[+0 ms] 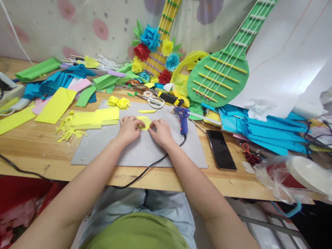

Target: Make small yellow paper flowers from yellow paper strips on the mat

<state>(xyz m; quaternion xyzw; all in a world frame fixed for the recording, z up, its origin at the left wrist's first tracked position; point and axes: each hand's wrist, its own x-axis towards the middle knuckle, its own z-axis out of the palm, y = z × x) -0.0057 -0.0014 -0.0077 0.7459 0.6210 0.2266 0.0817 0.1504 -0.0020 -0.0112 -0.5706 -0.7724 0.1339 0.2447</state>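
Between my two hands is a small piece of yellow crepe paper [145, 121], held just above the grey cutting mat [101, 150]. My left hand [130, 129] pinches its left edge, and my right hand [161, 132] pinches the right edge. Just beyond the fingers lies a thin folded yellow strip [147, 111]. Left of my left hand, yellow paper rectangles [106, 115] overlap in a row. Yellow paper flowers [119, 102] sit at the mat's back edge. A blue hot glue gun [182, 120] lies right of my right hand, its cord running under my right forearm.
Scissors [153, 101] and a box cutter [170, 98] lie behind the mat. A phone [221, 149] rests at the right, near a plastic-wrapped tub [307, 174]. Green [219, 79] and yellow [156, 57] paper instruments lean at the back. Yellow fringe scraps [70, 128] lie left.
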